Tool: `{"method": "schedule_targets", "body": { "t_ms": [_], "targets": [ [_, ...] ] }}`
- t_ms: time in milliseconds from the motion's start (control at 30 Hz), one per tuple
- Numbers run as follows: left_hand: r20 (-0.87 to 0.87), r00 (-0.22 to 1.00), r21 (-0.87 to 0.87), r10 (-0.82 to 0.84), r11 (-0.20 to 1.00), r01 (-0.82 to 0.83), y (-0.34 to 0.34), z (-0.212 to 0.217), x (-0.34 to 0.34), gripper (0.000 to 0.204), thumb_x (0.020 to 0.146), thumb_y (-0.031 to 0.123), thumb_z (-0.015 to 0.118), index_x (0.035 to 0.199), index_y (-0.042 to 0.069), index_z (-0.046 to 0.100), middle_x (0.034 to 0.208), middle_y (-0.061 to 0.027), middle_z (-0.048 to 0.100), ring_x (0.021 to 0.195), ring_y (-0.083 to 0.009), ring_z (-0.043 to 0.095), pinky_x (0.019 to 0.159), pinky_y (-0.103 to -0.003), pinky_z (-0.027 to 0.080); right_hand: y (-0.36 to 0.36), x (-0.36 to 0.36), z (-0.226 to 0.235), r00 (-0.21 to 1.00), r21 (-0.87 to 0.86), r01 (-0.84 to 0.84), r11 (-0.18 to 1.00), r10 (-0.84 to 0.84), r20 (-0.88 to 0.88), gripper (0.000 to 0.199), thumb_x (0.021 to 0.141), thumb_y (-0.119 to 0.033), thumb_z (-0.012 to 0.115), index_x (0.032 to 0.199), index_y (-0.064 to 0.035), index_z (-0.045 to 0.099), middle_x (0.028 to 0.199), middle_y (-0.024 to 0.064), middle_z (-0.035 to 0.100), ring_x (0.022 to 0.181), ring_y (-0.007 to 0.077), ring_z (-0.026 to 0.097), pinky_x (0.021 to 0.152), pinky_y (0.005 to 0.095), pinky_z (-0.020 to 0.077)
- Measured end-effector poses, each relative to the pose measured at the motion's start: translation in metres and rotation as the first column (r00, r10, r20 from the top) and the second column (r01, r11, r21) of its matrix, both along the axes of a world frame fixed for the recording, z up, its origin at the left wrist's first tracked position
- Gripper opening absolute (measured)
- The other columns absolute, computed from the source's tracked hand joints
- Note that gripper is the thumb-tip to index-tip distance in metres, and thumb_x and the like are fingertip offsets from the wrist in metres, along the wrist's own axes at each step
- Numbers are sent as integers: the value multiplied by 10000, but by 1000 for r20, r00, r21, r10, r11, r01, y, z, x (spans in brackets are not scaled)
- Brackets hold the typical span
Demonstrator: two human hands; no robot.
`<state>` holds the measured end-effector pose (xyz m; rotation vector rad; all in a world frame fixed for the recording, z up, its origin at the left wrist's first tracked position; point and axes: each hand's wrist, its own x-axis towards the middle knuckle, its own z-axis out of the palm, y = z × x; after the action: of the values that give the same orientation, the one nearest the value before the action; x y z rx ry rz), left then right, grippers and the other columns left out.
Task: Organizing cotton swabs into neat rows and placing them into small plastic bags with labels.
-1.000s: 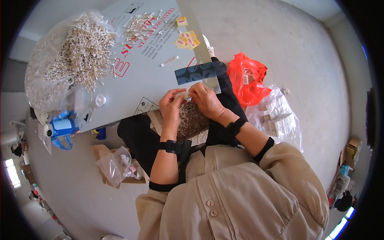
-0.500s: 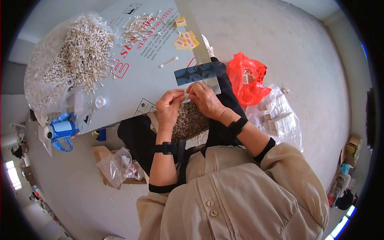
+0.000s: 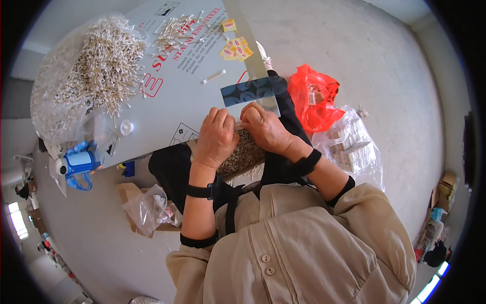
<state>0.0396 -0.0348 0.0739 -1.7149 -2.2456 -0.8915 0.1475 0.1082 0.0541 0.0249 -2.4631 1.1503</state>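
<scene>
My left hand point(image 3: 218, 137) and my right hand point(image 3: 267, 129) are close together at the table's near edge, both with fingers closed. A small whitish piece shows between their fingertips; the fingers hide most of it. Under them, between my knees, is a box-like holder of thin brownish sticks point(image 3: 242, 158). Just beyond my right hand, a dark film sheet point(image 3: 248, 92) overlaps the table edge. A small bundle of cotton swabs point(image 3: 213, 77) lies farther up the table, and yellow printed cards point(image 3: 236, 49) rest near its right edge.
On the table point(image 3: 167, 109) a clear bag spills a large heap of cotton swabs point(image 3: 109, 63), with a smaller pile point(image 3: 176, 31) nearby. A blue bottle point(image 3: 79, 162) is at left. Red point(image 3: 316, 101) and clear plastic bags point(image 3: 352, 147) lie right; an open carton point(image 3: 134, 202) sits below.
My left hand has turned over, its back now upward and its fingers curled, and has risen slightly. My right hand has shifted a little to the right. The whitish piece is now more hidden.
</scene>
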Motion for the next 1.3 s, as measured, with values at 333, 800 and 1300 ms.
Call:
{"method": "schedule_targets", "body": {
  "t_ms": [333, 800, 1300],
  "targets": [
    [-129, 992, -74, -3, 997, -6, -13, -11, -20, 202, 626, -21, 642, 773, 19, 509, 846, -117, 499, 847, -303, 526, 738, -390, 498, 6, -6, -11, 984, -21, 118, 993, -119, -136, 205, 811, 60, 627, 949, 18, 481, 992, 182, 575, 822, 410, 617, 665, 424, 535],
    [164, 969, -501, 182, 862, -77, 1, -54, 1, 746, 863, 236, 683, 1496, 60, 330, 1603, -158, 213, 1488, -298, 194, 1193, -493, 198, 22, -5, -57, 966, -53, 207, 977, -196, 167, 125, 838, -67, 646, 935, -10, 591, 908, 160, 662, 836, 371, 658, 729, 420, 538],
    [884, 423, -36, 197, 933, -359, 1, -44, -20, 375, 808, 88, 773, 1142, -22, 645, 985, -31, 655, 901, -126, 604, 785, -253, 500, 3, -35, -36, 938, -629, 268, 730, -51, 342, 269, 689, -113, 841, 902, -18, 708, 805, 59, 608, 742, 151, 584, 663, 310, 469]
  ]
}}
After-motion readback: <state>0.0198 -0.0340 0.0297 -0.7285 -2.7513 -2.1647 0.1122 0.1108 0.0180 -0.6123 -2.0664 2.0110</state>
